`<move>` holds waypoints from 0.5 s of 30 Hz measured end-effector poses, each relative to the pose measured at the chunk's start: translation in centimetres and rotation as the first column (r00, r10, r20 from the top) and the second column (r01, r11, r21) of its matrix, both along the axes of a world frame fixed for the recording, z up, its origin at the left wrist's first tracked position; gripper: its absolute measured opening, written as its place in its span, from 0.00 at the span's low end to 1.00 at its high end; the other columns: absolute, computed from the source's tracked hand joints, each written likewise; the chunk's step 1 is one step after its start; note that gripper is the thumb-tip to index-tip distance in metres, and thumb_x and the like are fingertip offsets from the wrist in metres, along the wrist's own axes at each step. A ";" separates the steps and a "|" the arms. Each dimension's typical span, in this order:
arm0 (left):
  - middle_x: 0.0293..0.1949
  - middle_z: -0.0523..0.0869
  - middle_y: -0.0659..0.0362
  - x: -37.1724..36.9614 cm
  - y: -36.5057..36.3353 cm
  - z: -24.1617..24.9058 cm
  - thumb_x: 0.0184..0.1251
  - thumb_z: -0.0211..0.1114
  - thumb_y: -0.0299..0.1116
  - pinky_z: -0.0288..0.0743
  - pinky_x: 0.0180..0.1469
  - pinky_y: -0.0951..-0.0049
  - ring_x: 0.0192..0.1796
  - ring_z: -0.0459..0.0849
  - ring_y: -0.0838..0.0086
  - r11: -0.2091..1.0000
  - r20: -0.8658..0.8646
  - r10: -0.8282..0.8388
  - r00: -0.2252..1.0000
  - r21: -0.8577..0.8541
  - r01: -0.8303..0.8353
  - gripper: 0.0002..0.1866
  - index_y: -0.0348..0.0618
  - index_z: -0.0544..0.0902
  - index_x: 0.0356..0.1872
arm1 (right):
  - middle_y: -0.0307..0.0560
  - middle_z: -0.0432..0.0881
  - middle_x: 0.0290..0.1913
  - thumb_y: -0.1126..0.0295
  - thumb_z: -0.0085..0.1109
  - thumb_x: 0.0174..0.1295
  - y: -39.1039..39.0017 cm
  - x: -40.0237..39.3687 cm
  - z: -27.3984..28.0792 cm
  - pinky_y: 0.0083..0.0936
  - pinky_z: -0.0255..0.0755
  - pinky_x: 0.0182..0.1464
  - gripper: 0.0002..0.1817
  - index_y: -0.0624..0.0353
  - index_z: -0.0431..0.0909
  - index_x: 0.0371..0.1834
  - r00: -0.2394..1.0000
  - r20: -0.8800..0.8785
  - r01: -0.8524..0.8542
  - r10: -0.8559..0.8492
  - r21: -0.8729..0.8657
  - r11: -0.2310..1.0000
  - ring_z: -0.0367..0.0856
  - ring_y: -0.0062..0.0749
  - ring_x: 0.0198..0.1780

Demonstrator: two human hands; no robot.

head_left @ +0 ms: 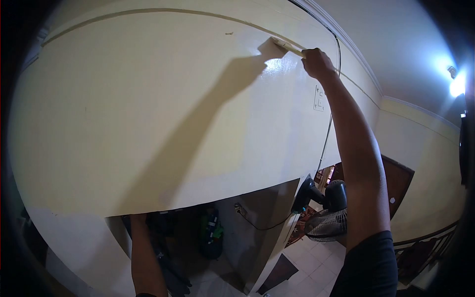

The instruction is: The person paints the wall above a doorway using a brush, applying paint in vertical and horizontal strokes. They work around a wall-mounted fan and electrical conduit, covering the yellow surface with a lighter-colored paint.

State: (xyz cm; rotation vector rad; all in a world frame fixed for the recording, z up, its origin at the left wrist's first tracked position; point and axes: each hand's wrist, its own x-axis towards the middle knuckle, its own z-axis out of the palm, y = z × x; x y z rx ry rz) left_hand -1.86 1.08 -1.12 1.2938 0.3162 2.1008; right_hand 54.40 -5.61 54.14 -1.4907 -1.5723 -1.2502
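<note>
My right hand [318,64] is raised high and closed around the pale handle of a paintbrush [290,48]. The brush's head meets the cream wall [198,109] just below a raised horizontal moulding. A glossy patch shines on the wall under the brush, and the shadow of arm and brush falls to the left. My left forearm [146,262] reaches up at the lower left to the wall's bottom edge. Behind that edge my left hand is hidden, so its fingers do not show.
A switch plate outline [319,98] and a hanging cable [326,138] are near my right arm. Below the wall is a dark recess with a green-and-black bag [211,232] and a wall socket [240,209]. A fan [326,222] stands at the lower right.
</note>
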 end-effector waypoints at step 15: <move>0.64 0.72 0.53 0.2 -1.2 0.4 0.73 0.44 0.55 0.69 0.64 0.54 0.65 0.71 0.58 0.995 0.135 -0.061 0.989 -0.072 0.071 0.31 0.45 0.65 0.68 | 0.56 0.82 0.31 0.69 0.48 0.60 -0.5 3.0 -21.7 0.43 0.78 0.42 0.12 0.59 0.80 0.41 0.966 0.220 -0.018 0.138 -0.476 0.879 0.84 0.50 0.35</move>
